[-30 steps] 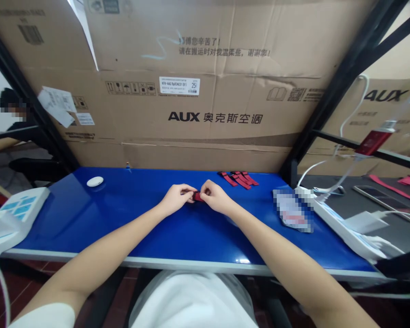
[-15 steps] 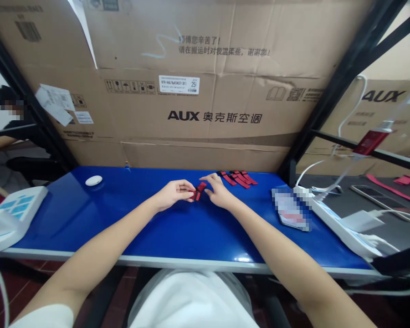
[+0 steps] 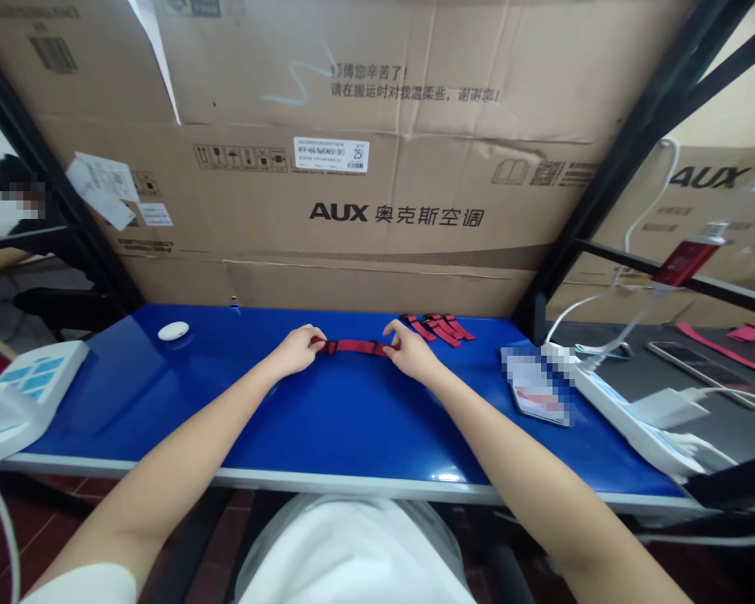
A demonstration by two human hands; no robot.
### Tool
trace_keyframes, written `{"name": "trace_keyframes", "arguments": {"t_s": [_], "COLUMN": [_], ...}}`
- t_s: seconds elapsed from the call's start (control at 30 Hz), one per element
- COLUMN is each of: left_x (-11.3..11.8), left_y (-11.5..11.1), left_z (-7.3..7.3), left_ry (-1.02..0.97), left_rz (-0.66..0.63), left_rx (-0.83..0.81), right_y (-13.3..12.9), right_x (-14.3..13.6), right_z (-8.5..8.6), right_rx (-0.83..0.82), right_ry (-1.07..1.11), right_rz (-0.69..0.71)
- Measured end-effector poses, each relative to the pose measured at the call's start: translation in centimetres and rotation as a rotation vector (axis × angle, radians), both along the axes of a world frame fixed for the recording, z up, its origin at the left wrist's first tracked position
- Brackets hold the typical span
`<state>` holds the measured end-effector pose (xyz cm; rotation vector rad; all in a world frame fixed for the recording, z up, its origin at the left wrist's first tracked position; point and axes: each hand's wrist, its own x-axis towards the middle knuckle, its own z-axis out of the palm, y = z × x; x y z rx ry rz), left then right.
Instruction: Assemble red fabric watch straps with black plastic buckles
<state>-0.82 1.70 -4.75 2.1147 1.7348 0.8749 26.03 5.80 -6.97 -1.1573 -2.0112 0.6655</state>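
A red strap (image 3: 353, 346) with black fittings near both ends stretches nearly straight between my two hands, just over the blue tabletop (image 3: 346, 419). My left hand (image 3: 297, 349) pinches its left end between thumb and fingers. At the other end, my right hand (image 3: 410, 352) is closed on the strap, thumb and fingertips together with the index finger bent above. Just beyond my right hand lie several more red straps (image 3: 441, 329) with black fittings, side by side near the back edge.
A phone (image 3: 538, 387) and a white power strip (image 3: 622, 411) lie to the right. On the left are a round white case (image 3: 173, 330) and another white power strip (image 3: 38, 382). Behind the table stands a large cardboard box (image 3: 277, 218). A person (image 3: 38, 210) sits far left.
The red strap was folded up in my left hand; now it is drawn out lengthwise. My left hand has moved left, and my right hand has closed on the other end.
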Motion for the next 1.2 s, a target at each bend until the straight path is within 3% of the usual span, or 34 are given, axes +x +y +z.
{"name": "trace_keyframes", "arguments": {"t_s": [0.07,0.23,0.3,0.4,0.57,0.8,1.2], "left_x": [0.7,3.1,3.7,4.3,4.8,5.2,5.8], "left_y": [-0.3,-1.5,-1.9,-2.3,-2.5,-2.9,-3.1], "left_z": [0.0,0.4,0.6,0.6,0.3,0.2,-0.2], "left_ry": [-0.112,-0.638,-0.782,-0.9,-0.924,-0.779,-0.793], "left_rz": [-0.041,-0.211,-0.27,-0.309,-0.311,-0.359,-0.337], "left_rx": [-0.051,-0.213,-0.281,-0.363,-0.347,-0.332,-0.353], "right_y": [-0.6,-2.3,-2.6,-2.7,-2.9,-3.6,-3.1], "right_x": [-0.4,-1.4,-1.5,-1.5,-1.5,-1.7,-1.3], "right_z": [0.6,1.7,1.8,1.8,1.9,2.1,1.7], "right_rx": [-0.108,-0.437,-0.435,-0.258,-0.003,0.135,0.232], "right_ry": [0.15,0.389,0.377,0.26,0.037,-0.111,-0.121], "right_rz": [0.06,0.357,0.378,0.304,0.33,0.391,0.381]}}
